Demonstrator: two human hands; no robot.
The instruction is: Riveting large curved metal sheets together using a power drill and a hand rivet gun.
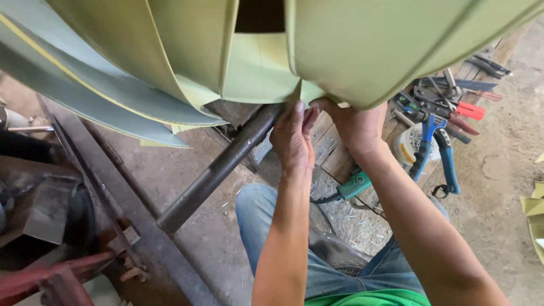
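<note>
Head view: both hands pinch the lower edge of the pale green sheet metal (362, 51) at twelve o'clock, left hand (293, 139) beside right hand (354, 124), each grip pressed together. Pliers (436, 147) lie at three o'clock.

Both hands jammed under the sheet-metal piece (362, 51): left hand (293, 139) and right hand (354, 124) touch at the fingertips, no gap between them. Overhead blocked by the metal folds, only a dark slot (259, 16) at top centre. Steel bar (218, 170) runs diagonally just left of the left hand, closes that side. Right side: pliers and cutters (436, 122) piled on the planks (331, 156), tight. Green tool (354, 185) sits under the right wrist. Free room: bare floor (493, 187) far right, and concrete between bar and rail (102, 175).
</note>
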